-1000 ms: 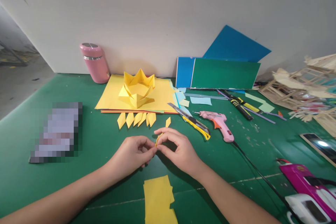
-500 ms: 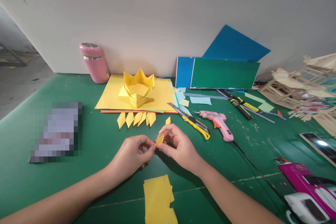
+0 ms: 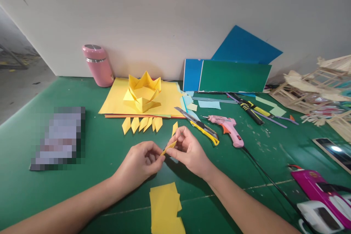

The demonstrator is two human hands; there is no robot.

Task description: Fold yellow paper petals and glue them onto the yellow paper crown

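Both hands meet over the green mat and pinch one small folded yellow paper piece (image 3: 168, 147). My left hand (image 3: 139, 162) grips its near end with curled fingers. My right hand (image 3: 189, 151) pinches its far end between thumb and fingers. A row of several finished yellow paper petals (image 3: 142, 124) lies just beyond the hands, with one more petal (image 3: 174, 128) apart to the right. A stack of yellow paper squares (image 3: 165, 206) lies below my wrists. A folded yellow paper crown shape (image 3: 143, 92) sits on yellow sheets (image 3: 115, 98) farther back.
A yellow utility knife (image 3: 199, 126) and a pink glue gun (image 3: 227, 128) lie right of the hands, its cord trailing toward me. A pink flask (image 3: 98, 64) stands at the back left. Blue and green card (image 3: 233, 75) leans on the wall. Wooden stick models (image 3: 315, 95) crowd the right.
My right hand has shifted slightly up and right, and the yellow piece between the hands has turned and stretched into a flatter, longer shape. My left hand has barely moved.
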